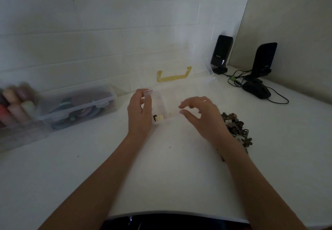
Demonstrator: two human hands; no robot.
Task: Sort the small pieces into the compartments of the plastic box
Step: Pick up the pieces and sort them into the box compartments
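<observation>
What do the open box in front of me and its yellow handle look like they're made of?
The open box looks like clear, glossy plastic: the table shows through its walls and lid. The yellow handle seems translucent coloured plastic, though blur leaves that open. The left hand steadies the box's end.

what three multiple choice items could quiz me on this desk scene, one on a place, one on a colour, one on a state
1. Where is the pile of small brown pieces?
A. right of the right hand
B. inside the closed box
C. beside the speakers

2. What colour is the handle of the clear plastic box?
A. red
B. yellow
C. black

3. What is the left hand doing?
A. lying flat on the table
B. gripping the box's left end
C. holding a speaker

Answers: 1 A, the pile lies on the table past that hand. 2 B, the handle shows yellow. 3 B, its fingers wrap the box's end.
</observation>
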